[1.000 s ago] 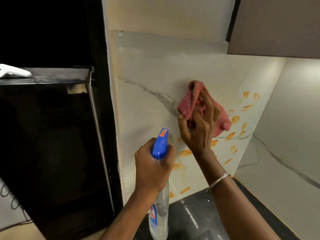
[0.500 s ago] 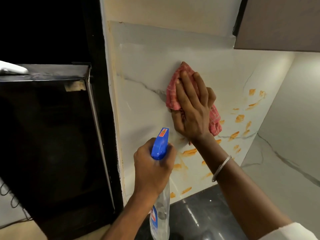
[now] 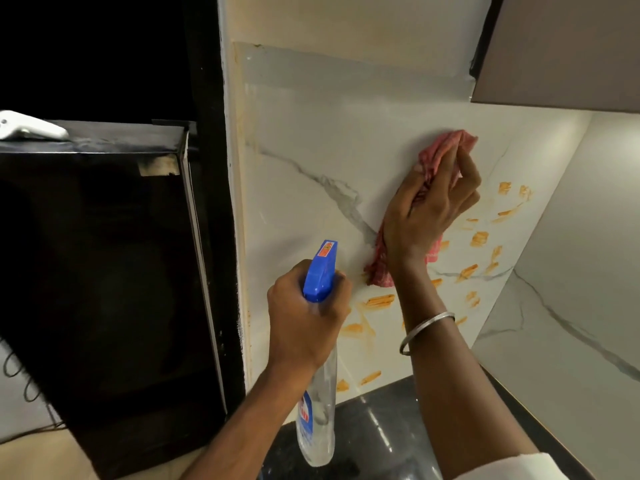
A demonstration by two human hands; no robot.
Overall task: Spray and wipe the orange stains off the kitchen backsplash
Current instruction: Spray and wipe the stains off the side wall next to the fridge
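Observation:
The white marble backsplash (image 3: 311, 140) carries several orange stains (image 3: 479, 239) to the right of and below my hands. My right hand (image 3: 429, 213) grips a bunched pink checked cloth (image 3: 446, 145) and holds it against the wall, left of the upper stains. Part of the cloth hangs under my wrist. My left hand (image 3: 306, 315) holds a clear spray bottle (image 3: 318, 417) by the neck. Its blue trigger head (image 3: 320, 268) points at the wall near an orange streak (image 3: 379, 301).
A tall black appliance (image 3: 104, 265) stands at the left, beside a dark vertical frame (image 3: 204, 98). A grey wall cabinet (image 3: 561, 50) hangs at the upper right. The dark glossy counter (image 3: 377, 434) lies below, meeting a second marble wall (image 3: 571, 271) at the right corner.
My right hand has slid the cloth to the right along the wall and its fingers have curled round it. The left hand and bottle have hardly moved.

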